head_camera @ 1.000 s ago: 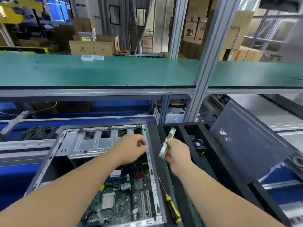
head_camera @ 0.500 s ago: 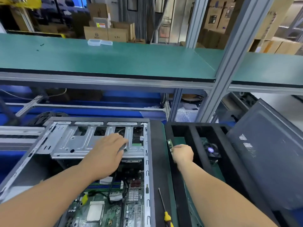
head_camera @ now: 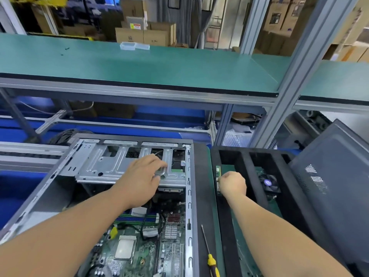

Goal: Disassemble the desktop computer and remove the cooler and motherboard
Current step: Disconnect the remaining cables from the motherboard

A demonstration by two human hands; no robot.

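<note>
- Right hand [head_camera: 232, 183]: grip pinches a memory stick [head_camera: 218, 177], lowering it into the black foam tray [head_camera: 244, 166] beside the case.
- Left hand [head_camera: 142, 176]: fingers spread flat on the drive cage [head_camera: 111, 166].
- Motherboard [head_camera: 139, 248] sits in the open case, cooler [head_camera: 268, 183] already in the tray.
- Judgement: memory removal in hand; next, release the stick, retrieve the screwdriver [head_camera: 209, 254].

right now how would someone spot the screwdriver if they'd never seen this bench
Find the open computer case at lower left. Just right of its wall, on the green strip beside the black foam tray, lies the screwdriver: the only thing with a yellow handle and thin steel shaft.
</note>
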